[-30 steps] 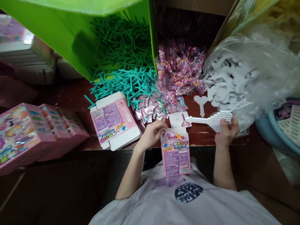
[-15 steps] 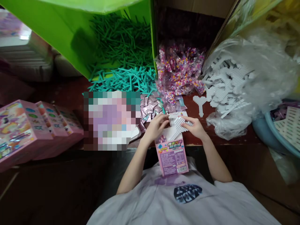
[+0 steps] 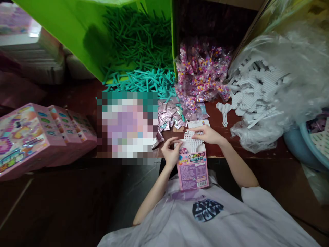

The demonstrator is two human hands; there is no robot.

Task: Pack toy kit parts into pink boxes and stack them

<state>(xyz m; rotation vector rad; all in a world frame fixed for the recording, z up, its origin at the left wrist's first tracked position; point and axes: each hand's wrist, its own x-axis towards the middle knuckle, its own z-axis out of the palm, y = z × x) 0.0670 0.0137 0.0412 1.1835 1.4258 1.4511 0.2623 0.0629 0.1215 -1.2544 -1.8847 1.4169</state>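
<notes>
A small pink printed box point(image 3: 192, 169) stands upright against my chest at the table's front edge, its top open. My left hand point(image 3: 171, 152) grips the box's upper left corner. My right hand point(image 3: 208, 134) pinches a white studded pegboard plate point(image 3: 191, 140) that sits partly down inside the box's mouth. Small coloured beads show inside the box beside the plate.
Several closed pink boxes point(image 3: 38, 137) lie at the left. A green bin point(image 3: 77, 37) spills teal sticks point(image 3: 144, 80). Bead bags point(image 3: 200, 75) and silver sachets point(image 3: 169, 113) lie behind the box. A plastic bag of white plates point(image 3: 259, 89) is at the right, a blue basin point(image 3: 305, 144) beyond it.
My right hand brought the white plate from the right over to the box and pushed it into the top. My left hand slid from the box's top down to its corner.
</notes>
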